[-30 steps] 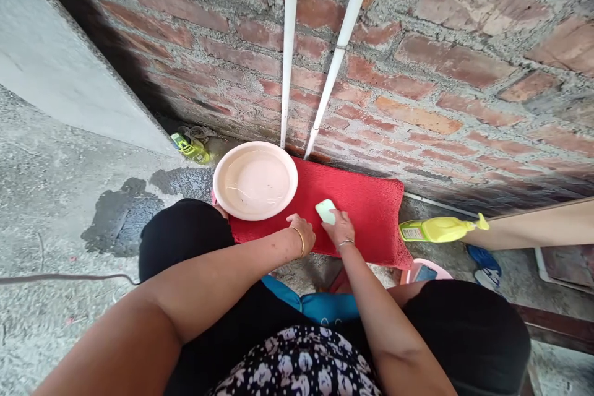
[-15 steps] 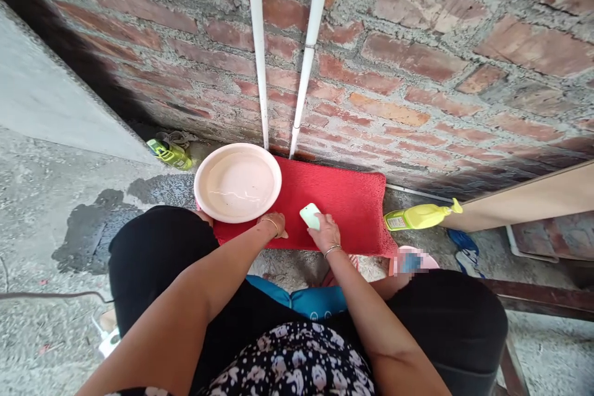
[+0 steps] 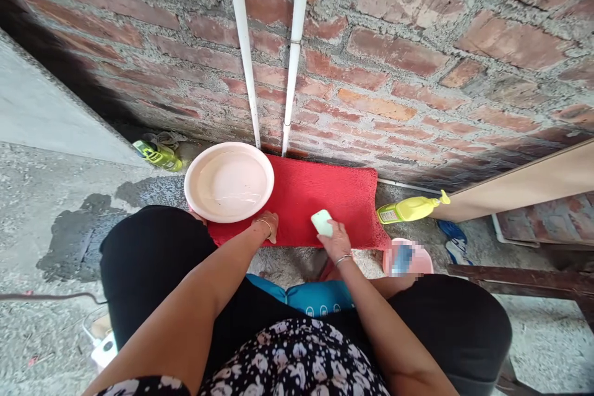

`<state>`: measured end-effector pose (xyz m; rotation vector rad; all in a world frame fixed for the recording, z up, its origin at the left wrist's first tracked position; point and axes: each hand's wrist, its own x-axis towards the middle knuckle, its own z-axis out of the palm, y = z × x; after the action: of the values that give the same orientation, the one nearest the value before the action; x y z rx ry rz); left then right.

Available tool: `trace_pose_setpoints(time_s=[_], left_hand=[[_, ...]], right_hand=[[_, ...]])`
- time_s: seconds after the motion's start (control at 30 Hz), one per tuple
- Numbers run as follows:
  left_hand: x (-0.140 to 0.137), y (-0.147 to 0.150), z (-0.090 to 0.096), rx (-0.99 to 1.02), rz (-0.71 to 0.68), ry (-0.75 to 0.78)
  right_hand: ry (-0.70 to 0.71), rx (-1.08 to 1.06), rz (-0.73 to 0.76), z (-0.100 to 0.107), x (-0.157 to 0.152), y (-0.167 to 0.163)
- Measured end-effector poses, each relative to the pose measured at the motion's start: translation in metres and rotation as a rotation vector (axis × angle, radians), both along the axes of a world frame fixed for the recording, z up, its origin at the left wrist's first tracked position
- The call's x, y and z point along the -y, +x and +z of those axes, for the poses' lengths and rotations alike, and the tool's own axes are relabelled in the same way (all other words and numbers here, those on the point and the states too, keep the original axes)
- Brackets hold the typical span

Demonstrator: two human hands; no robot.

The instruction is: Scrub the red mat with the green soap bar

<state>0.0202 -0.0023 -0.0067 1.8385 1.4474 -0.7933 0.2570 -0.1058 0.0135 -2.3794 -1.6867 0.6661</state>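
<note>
A red textured cloth [image 3: 320, 182] lies spread over a low flat surface in front of me, its right end drooping. On its left part stands a wide pale pink basin [image 3: 269, 176] with clear water in it. My left hand [image 3: 266, 224] is closed on the cloth's front edge, just right of the basin; its fingertips are partly hidden. Further right, my right hand [image 3: 338, 241] holds a pale green block with rounded corners [image 3: 322, 223] against the cloth. Whether this block is soap or something else cannot be told.
A yellow pump bottle [image 3: 411, 209] lies or leans right of the cloth, and a green bottle [image 3: 160, 156] is left of the basin. A pink tub [image 3: 422, 260] with blurred contents sits by my right knee. Two white pipes [image 3: 291, 74] run down the brick wall [image 3: 394, 62].
My right hand has slid the pale green block to the right over the cloth. My left hand keeps its place by the basin. The whole view has shifted slightly.
</note>
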Motion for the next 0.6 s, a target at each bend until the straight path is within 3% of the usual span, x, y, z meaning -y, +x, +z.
trace_pose_setpoints(time_s=[0.07,0.13,0.2,0.3,0.37,0.43,0.6], left_hand=[[0.002,0.000,0.003,-0.005,-0.011,0.001],[0.004,0.000,0.007,-0.021,-0.006,0.001],[0.005,0.001,0.009,-0.042,0.013,0.001],[0.005,0.005,0.008,-0.071,0.033,-0.005],[0.004,0.006,0.007,-0.082,0.039,-0.006],[0.003,0.007,0.005,-0.087,0.041,-0.002],[0.004,0.007,0.001,-0.097,0.044,0.001]], right_hand=[[-0.038,0.009,0.141,-0.002,-0.007,-0.023],[-0.056,0.026,0.162,-0.004,-0.007,-0.021],[-0.053,0.031,0.045,-0.005,-0.001,0.005],[-0.046,0.068,-0.288,-0.003,0.015,0.059],[-0.025,0.103,-0.404,-0.001,0.022,0.077],[0.018,0.093,-0.352,-0.001,0.021,0.070],[-0.005,-0.015,0.016,-0.008,0.001,0.000]])
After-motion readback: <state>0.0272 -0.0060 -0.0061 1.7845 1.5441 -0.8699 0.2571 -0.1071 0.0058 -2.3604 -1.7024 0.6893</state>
